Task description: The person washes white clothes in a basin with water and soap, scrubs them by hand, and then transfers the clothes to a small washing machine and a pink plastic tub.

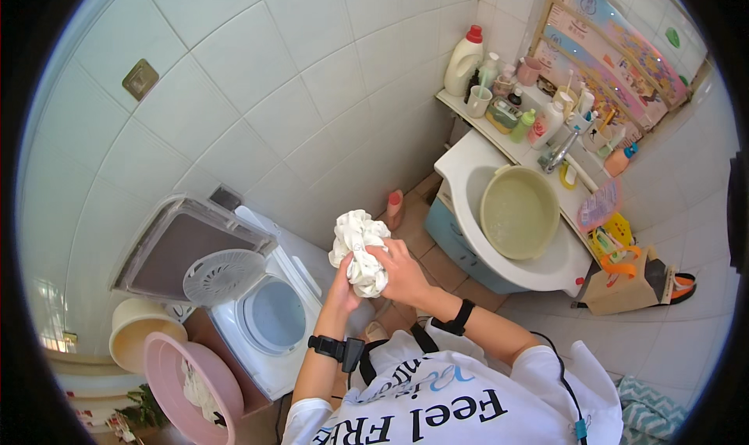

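Observation:
A bunched white cloth (360, 249) is gripped between both hands in front of my body, above the tiled floor. My left hand (345, 284) holds it from the lower left, and my right hand (401, 269) has its fingers curled round the right side. Left of the hands is a small white washing machine (257, 345) with its lid up, its round tub (279, 313) exposed and a perforated plastic disc (224, 275) tilted beside the opening. To the right, a greenish basin (519, 214) with cloudy water sits in the white washbasin (468, 158).
A pink tub (153, 366) with light cloth inside and a cream bucket (126, 328) stand at the lower left. Bottles and cups crowd the shelf (491, 126) behind the washbasin. A paper bag (623, 287) hangs right of it. A pink bottle-like object (395, 211) is by the wall.

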